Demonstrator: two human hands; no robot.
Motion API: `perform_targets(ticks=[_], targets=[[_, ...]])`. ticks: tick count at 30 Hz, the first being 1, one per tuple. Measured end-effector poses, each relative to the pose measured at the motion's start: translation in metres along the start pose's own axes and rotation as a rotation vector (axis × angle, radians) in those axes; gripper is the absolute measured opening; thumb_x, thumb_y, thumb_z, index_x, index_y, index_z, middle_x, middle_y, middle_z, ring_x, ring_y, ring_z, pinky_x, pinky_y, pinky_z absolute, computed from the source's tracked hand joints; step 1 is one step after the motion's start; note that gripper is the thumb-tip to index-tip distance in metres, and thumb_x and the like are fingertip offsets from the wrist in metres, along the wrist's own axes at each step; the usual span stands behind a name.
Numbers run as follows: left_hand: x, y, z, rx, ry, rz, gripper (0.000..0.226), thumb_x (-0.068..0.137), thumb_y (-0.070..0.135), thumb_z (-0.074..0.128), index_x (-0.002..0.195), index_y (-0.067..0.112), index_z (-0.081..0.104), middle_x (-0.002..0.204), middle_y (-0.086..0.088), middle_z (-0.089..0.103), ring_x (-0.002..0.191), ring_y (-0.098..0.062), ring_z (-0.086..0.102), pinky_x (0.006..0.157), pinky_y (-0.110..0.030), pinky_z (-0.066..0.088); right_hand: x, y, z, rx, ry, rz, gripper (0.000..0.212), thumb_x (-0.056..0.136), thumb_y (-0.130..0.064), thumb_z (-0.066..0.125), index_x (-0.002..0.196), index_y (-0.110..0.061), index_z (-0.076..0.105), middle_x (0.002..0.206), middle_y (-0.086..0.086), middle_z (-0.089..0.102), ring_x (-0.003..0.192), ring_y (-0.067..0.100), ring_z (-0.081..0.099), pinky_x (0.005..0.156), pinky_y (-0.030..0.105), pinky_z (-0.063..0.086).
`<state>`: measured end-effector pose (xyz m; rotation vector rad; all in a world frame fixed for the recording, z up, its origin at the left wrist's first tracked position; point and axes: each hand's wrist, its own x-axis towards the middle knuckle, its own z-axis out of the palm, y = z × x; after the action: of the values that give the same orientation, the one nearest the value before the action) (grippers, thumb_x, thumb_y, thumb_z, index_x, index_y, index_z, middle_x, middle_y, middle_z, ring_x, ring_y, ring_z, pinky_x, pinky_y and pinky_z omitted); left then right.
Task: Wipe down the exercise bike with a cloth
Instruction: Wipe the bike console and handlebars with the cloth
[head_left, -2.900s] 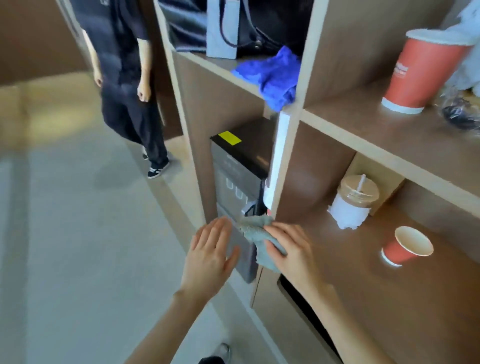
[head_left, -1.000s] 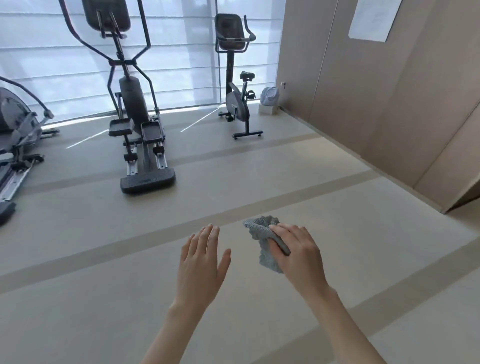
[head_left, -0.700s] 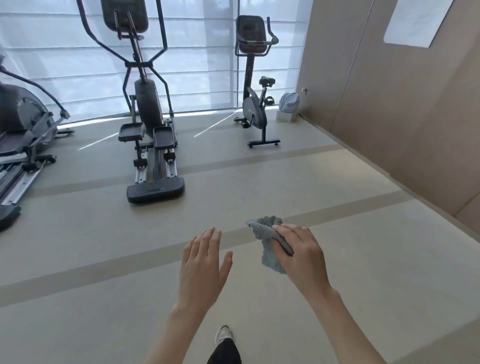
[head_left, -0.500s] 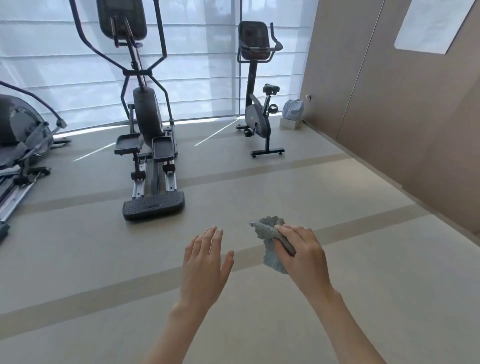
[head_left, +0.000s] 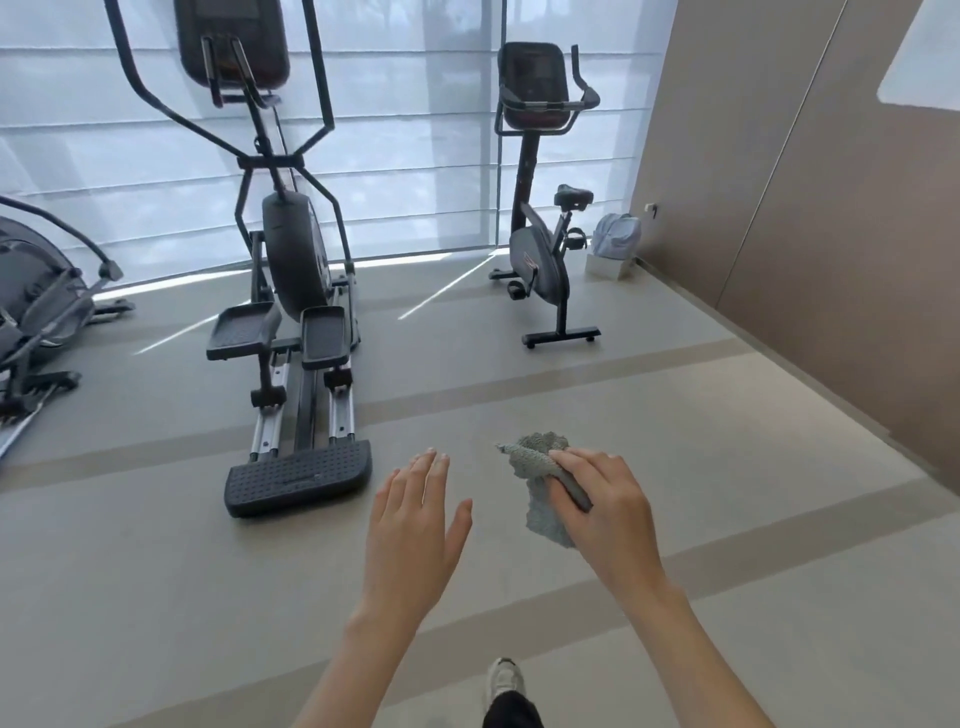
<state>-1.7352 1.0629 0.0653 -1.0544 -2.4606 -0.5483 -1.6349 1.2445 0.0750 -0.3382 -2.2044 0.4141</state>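
While the exercise bike stands well beyond the hands, the right hand pinches a soft, light cloth; the left hand is spread, holding nothing.

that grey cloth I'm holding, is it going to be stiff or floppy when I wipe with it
Probably floppy: the cloth droops limp and crumpled from the right hand. Likely light, since curled fingers alone hold it. Its nubbly texture probably resists slipping.
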Motion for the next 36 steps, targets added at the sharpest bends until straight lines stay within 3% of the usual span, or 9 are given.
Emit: perform_targets(ticks=[5,8,16,22,36], targets=[[0.131,-0.035,0.06,0.023,0.029,-0.02,0.051,0.091,0.037,0.04,0.122,0.002,0.06,0.124,-0.013,0.062,0.113,-0.029,0.059,0.099,-0.042,0.045,0.113,0.058,0.081,0.033,-0.014,-0.015,0.028,0.072,-0.011,0.079,0.099,-0.009,0.071,0.097,0.003,0.069,0.082,0.025,0.062,0.072,0.036,0.054],[0.203,-0.056,0.089,0.021,0.028,-0.035,0.051,0.091,0.037,0.04,0.122,0.002,0.06,0.124,-0.013,0.062,0.114,-0.029,0.059,0.102,-0.04,0.039,0.177,0.086,0.127,0.049,-0.018,-0.034,0.028,0.072,-0.011,0.079,0.099,-0.009,0.071,0.097,0.003,0.069,0.082,0.024,0.062,0.072,0.037,0.054],[0.361,-0.132,0.166,0.021,0.027,-0.093,0.052,0.09,0.037,0.04,0.121,0.0,0.06,0.122,-0.015,0.062,0.113,-0.031,0.06,0.098,-0.046,0.047,0.32,0.149,0.257,0.09,-0.072,-0.059,0.028,0.072,-0.013,0.079,0.099,-0.01,0.071,0.098,0.002,0.069,0.085,0.023,0.063,0.075,0.036,0.055],[0.5,-0.216,0.248,0.036,0.015,-0.081,0.053,0.091,0.038,0.039,0.122,0.002,0.06,0.123,-0.014,0.062,0.113,-0.03,0.06,0.097,-0.046,0.048,0.436,0.206,0.384,0.067,-0.071,-0.043,0.027,0.073,-0.016,0.079,0.098,-0.012,0.072,0.098,-0.001,0.069,0.085,0.023,0.063,0.071,0.033,0.054],[0.787,-0.358,0.375,0.013,0.014,-0.041,0.052,0.092,0.039,0.039,0.125,0.004,0.058,0.125,-0.012,0.061,0.115,-0.028,0.058,0.1,-0.044,0.044,0.684,0.294,0.594,0.037,-0.061,0.004,0.027,0.074,-0.018,0.078,0.1,-0.012,0.071,0.098,0.0,0.069,0.085,0.022,0.062,0.071,0.035,0.055]])
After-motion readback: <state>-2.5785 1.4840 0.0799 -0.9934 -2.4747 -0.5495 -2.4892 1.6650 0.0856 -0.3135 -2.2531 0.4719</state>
